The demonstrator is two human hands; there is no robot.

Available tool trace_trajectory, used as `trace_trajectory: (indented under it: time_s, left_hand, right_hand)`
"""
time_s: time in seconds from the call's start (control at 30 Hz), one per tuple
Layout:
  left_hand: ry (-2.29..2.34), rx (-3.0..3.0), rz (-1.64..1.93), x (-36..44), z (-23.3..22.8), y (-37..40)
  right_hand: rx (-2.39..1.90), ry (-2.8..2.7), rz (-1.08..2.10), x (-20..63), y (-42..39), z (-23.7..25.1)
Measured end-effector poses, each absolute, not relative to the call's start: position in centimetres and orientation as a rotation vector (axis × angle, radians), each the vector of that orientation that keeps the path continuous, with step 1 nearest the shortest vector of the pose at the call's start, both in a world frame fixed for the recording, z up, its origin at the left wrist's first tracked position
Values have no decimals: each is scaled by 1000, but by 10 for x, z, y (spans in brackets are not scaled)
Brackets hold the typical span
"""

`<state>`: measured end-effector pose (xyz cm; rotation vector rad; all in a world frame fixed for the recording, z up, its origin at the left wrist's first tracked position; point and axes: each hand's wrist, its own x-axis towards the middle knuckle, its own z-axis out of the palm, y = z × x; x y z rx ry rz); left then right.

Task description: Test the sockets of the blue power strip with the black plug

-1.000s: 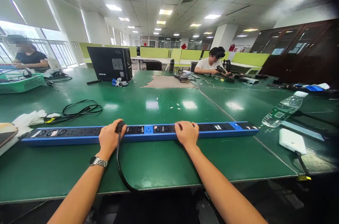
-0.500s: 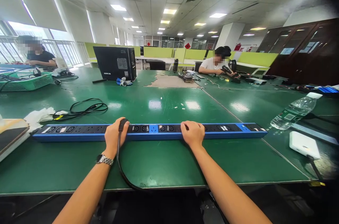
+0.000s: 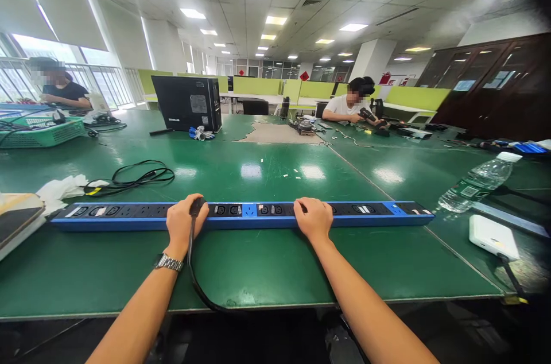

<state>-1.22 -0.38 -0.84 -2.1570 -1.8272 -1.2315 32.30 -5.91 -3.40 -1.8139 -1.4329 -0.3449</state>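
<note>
A long blue and black power strip (image 3: 249, 223) lies crosswise on the green table before me, its sockets facing up. My left hand (image 3: 184, 220) is closed around a black power plug (image 3: 197, 204) just over the strip's left-middle sockets. Whether the plug sits in a socket is hidden by my fingers. From it a black cord (image 3: 193, 278) hangs down past the table's front edge. Right of the middle, my right hand (image 3: 314, 217) is wrapped over the strip, fingers curled onto its far side.
Behind the strip lies a coiled black cable (image 3: 138, 174), with a computer case (image 3: 185, 103) further back. To the right are a plastic bottle (image 3: 477, 183) and a white box (image 3: 493, 235). Two other people sit at the far sides, one handling a dark tool (image 3: 372, 117).
My left hand has shifted slightly to the left along the strip with the plug. My right hand stays in place on the strip.
</note>
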Motion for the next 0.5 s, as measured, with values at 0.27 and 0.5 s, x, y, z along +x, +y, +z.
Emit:
trace_trajectory:
  time_s: [0.27,0.5]
  left_hand:
    - [-1703,-2284,-1130,-10,-6,-5]
    - [-1632,-2392,-1141,-14,-6,-3]
  right_hand:
    - [-1831,-1421,-342,322,-59,-34]
    - [-1851,-1421,-356,323,-59,-34]
